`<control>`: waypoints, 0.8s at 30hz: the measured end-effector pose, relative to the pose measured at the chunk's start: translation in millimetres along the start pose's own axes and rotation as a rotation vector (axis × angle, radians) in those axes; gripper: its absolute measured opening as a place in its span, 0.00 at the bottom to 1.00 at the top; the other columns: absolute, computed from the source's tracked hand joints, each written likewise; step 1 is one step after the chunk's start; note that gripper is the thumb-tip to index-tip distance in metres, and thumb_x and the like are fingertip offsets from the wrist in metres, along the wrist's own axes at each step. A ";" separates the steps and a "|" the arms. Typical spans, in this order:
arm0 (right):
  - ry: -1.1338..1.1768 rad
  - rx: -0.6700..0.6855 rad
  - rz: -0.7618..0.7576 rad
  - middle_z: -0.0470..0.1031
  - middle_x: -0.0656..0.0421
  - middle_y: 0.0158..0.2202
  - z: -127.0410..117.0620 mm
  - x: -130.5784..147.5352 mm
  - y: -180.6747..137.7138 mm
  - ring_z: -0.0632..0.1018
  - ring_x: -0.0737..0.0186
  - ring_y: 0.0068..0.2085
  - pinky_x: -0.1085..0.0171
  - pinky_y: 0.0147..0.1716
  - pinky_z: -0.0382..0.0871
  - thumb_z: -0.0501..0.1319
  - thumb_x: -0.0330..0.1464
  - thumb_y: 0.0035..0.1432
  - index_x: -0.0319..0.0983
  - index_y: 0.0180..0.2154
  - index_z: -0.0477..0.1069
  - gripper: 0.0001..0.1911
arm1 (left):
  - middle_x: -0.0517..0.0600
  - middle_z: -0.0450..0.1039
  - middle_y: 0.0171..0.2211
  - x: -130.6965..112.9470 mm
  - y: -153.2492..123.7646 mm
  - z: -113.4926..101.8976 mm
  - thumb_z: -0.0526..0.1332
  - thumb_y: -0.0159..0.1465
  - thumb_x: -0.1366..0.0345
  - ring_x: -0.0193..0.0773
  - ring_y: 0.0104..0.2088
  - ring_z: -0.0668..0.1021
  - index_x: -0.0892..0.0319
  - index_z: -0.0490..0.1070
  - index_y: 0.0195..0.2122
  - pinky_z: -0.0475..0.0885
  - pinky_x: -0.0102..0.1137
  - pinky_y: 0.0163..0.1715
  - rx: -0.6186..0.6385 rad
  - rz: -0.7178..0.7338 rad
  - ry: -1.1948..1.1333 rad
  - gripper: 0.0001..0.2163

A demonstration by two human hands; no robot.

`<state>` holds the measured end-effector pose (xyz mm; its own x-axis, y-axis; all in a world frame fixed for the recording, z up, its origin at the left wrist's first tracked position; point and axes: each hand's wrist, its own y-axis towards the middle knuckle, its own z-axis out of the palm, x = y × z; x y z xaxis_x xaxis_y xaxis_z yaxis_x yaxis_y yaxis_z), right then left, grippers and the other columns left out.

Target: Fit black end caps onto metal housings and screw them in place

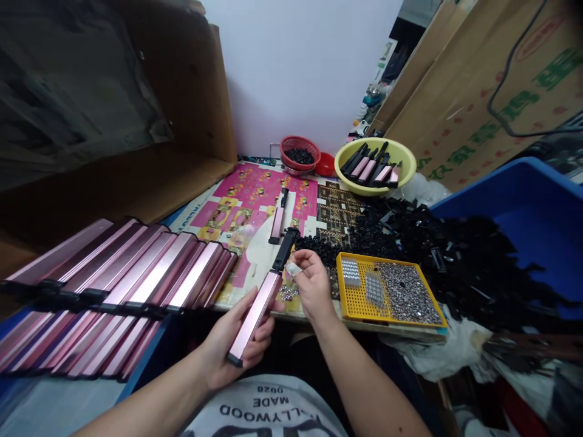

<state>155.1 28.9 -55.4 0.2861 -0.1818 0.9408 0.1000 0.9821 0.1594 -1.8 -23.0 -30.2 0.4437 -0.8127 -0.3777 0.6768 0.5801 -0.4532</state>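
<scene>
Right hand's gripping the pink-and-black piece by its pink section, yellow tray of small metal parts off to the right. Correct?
Wrong hand: the head view shows the left hand gripping the pink-and-black piece by its pink section. The yellow tray of small metal parts is off to the right, as you say.

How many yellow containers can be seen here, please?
2. The bowl is at the back, beyond the black parts; the tray is nearer, just right of the right hand. Others may be hidden.
</scene>
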 end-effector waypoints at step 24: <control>0.170 -0.053 0.271 0.74 0.61 0.26 -33.8 18.3 -6.8 0.75 0.65 0.25 0.68 0.22 0.68 0.65 0.39 0.48 0.40 0.39 0.66 0.17 | 0.49 0.70 0.32 -21.6 -24.8 6.3 0.61 0.56 0.53 0.36 0.31 0.71 0.58 0.68 0.42 0.66 0.29 0.32 -0.236 0.321 1.299 0.17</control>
<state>191.8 17.3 -49.4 0.4641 0.0762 0.8825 0.0464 0.9928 -0.1102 -24.4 -20.1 -5.7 -0.3964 -0.0794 -0.9146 0.4756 0.8344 -0.2785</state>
